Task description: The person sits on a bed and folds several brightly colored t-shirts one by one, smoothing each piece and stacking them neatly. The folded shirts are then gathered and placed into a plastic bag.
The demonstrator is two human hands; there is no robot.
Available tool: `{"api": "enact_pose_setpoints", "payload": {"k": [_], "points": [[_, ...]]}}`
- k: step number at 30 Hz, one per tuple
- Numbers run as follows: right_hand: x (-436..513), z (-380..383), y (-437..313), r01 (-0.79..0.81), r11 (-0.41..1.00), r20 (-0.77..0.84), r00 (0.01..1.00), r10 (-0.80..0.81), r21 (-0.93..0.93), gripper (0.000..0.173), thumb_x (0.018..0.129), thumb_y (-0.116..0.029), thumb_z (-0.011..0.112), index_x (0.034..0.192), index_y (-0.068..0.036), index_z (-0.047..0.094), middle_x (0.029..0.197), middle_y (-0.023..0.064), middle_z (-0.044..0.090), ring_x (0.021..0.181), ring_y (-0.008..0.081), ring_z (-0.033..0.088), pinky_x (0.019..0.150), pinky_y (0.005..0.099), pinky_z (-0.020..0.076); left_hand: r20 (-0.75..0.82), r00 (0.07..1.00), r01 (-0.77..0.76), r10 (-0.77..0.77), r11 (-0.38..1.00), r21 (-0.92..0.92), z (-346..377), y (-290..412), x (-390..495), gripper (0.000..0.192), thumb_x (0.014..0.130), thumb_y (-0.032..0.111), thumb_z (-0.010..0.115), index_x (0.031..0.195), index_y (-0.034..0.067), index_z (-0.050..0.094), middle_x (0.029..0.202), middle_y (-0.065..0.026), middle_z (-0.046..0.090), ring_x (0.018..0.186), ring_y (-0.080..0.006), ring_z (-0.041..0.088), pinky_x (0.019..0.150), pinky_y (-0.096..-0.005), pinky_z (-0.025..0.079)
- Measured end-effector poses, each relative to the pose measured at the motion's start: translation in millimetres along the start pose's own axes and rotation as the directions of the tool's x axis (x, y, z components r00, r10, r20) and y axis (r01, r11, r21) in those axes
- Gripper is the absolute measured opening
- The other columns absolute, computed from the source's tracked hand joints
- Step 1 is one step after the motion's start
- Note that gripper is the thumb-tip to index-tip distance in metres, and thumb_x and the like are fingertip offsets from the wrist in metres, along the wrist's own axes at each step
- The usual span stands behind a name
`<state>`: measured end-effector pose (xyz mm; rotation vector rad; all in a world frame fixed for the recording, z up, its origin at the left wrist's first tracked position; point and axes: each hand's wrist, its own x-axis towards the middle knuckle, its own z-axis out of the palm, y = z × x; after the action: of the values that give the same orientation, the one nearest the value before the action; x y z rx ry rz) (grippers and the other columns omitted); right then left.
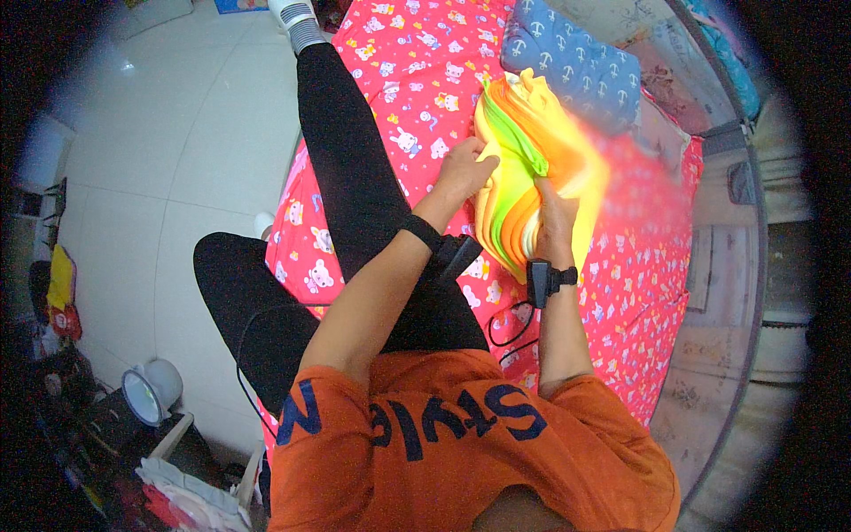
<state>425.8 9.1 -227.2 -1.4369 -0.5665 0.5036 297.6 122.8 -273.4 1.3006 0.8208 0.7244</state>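
A thick bundle of folded cloth [565,146] in yellow, orange and bright green lies on a pink bed sheet [412,86] printed with cartoon animals. At its left edge is my left hand [469,169], thumb and fingers pinching the yellow fabric. My right hand [557,219] grips the folded layers at the near right side, its thumb by a green fold and its fingers partly hidden. Each wrist wears a black strap with a black device. Above the bundle, a blue pillow [572,60] with white anchors lies close to it.
My legs in black trousers [352,146] rest along the bed's left side. A black cable [492,332] runs near my lap. A mesh bed enclosure [721,266] borders the right. Left are a tiled floor [126,166], a white round container [151,392] and a cluttered dark surface.
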Motion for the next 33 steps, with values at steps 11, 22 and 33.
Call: {"api": "enact_pose_setpoints", "payload": {"k": [11,22,33], "points": [[-41,35,23,0.220,0.846,0.286,0.955,-0.084,-0.485,0.079,0.079,-0.021,0.079,0.143,0.002,0.039,0.138,0.0204,0.053,0.126,0.0312,0.053,0.104,0.0402,0.0435,0.138,0.941,0.337,-0.309,0.895,-0.294,-42,-22,-8,0.024,0.094,0.028,0.060,0.099,0.005,0.067,0.093,-0.0050,0.068,0.075,-0.0151,0.061,0.066,-0.0304,0.051],[-40,41,8,0.356,0.830,0.694,0.719,0.050,-0.429,0.093,0.082,-0.044,0.074,0.157,-0.021,0.025,0.160,0.0195,0.027,0.150,0.0388,0.018,0.121,0.0519,0.0132,-0.218,0.747,-0.400,0.628,0.686,0.608,-43,46,-37,0.034,0.095,0.016,0.056,0.124,-0.002,0.057,0.126,-0.0216,0.059,0.123,-0.0404,0.052,0.108,-0.0496,0.038],[2,-87,32,0.336,0.216,0.311,0.940,-0.143,-0.917,0.054,0.102,-0.042,0.046,0.151,-0.022,0.039,0.161,0.0165,0.023,0.151,0.0369,0.014,0.116,0.0623,0.0150,0.167,0.856,-0.299,0.490,0.206,0.932,-23,20,-38,0.025,0.080,0.023,0.066,0.099,0.007,0.067,0.114,-0.0128,0.063,0.118,-0.0358,0.052,0.106,-0.0648,0.031]]}}
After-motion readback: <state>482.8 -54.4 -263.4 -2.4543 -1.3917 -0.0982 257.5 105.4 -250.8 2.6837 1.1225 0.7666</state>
